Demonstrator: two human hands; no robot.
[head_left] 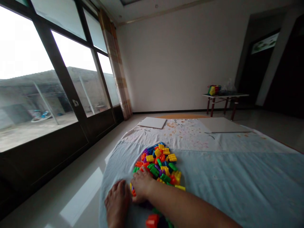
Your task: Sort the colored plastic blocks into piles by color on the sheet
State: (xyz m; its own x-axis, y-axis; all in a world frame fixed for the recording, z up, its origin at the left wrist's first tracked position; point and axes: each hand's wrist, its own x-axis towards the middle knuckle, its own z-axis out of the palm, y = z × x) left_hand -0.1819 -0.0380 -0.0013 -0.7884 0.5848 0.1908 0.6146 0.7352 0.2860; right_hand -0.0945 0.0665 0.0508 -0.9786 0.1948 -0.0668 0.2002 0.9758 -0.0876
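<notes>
The right hand [141, 185] rests on the near edge of a heap of colourful plastic building blocks [156, 166], its fingers curved over them. The left hand [117, 202] lies just beside it, fingers spread, on a pale blue sheet [225, 186] covering part of the floor. A white board [152, 122] lies toward the far end, and a small table [225, 95] stands near the wall.

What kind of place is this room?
Probably a sparsely furnished room in a house, used here for play. Tall glass doors look onto a yard, colourful plastic toy blocks lie on a cloth spread over the tiled floor, and a small table stands by the wall.
</notes>
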